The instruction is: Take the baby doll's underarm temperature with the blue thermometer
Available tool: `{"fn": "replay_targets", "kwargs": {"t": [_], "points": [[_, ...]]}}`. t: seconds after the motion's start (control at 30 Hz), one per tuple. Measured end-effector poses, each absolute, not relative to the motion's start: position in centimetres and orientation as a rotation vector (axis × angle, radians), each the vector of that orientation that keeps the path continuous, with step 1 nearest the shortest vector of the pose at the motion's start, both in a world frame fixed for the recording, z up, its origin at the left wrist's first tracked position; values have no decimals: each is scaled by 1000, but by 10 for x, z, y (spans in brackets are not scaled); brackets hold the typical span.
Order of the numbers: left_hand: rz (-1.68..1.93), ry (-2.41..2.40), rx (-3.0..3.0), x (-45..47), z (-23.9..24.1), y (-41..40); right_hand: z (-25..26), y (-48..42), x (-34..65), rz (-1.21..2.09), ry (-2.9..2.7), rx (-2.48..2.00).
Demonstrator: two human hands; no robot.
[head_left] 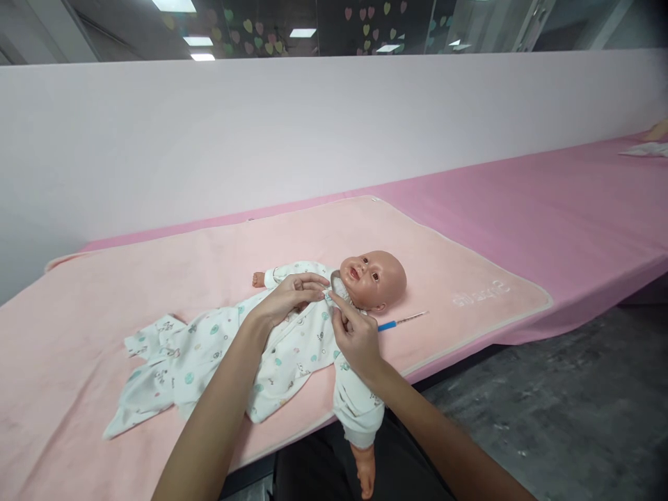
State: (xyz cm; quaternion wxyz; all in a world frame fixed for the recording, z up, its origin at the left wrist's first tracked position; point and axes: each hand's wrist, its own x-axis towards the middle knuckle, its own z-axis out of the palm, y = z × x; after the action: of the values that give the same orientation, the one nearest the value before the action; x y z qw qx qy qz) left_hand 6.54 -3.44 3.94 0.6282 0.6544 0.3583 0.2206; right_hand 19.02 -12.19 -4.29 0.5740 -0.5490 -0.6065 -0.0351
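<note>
A baby doll (pixel 383 278) lies on its back, its head to the right. It wears a white baby outfit (pixel 297 351) printed with small green and dark figures; the trouser legs stretch flat to the left. At the neckline, my left hand (pixel 295 296) rests over the chest with its fingertips pinched on the collar cloth. My right hand (pixel 359 341) meets it there, thumb and index finger closed on the same edge. What exactly lies between the fingertips is too small to make out. One doll arm (pixel 364 466) hangs over the front edge near my lap.
A thin tool with a blue handle (pixel 387 325) lies beside the doll's head. Under the doll is a peach blanket (pixel 459 278) on a pink-covered table (pixel 553 202). A white partition (pixel 313 132) rises behind. White cloth (pixel 647 149) lies at the far right.
</note>
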Motion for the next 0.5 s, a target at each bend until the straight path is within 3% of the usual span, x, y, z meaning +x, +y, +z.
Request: {"fn": "replay_targets", "kwargs": {"t": [0.5], "points": [[455, 711, 1490, 62, 36, -32, -35, -125, 191, -108, -1580, -1251]]}}
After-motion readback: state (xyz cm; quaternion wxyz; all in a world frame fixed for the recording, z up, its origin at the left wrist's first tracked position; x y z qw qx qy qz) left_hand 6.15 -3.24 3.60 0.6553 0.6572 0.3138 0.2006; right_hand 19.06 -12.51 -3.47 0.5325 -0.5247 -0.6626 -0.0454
